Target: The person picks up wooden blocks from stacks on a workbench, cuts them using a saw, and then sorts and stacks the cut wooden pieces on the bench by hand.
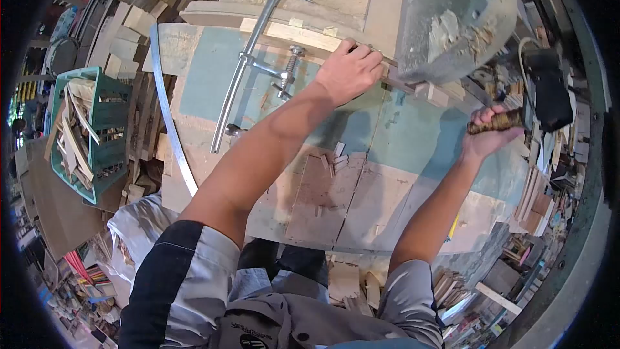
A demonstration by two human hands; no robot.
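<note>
My left hand [352,71] is closed, its fingers curled over the end of a pale wooden strip [290,35] that lies along the far edge of the worktable [219,84]. Just left of it stands a metal F-clamp [248,58], its hooked end over the boards behind the strip. Out on the right, my right hand [491,136] is wrapped around a brown, cord-bound handle [497,121] beside a black box-shaped part [547,94]. What the handle joins to is hard to make out.
A translucent, dusty guard [445,58] with wood shavings stands between my hands. Small wood offcuts [336,158] lie on the table near me. A curved metal strip [168,110] runs at the left, past a green crate [106,123] of scrap wood. Lumber piles surround the table.
</note>
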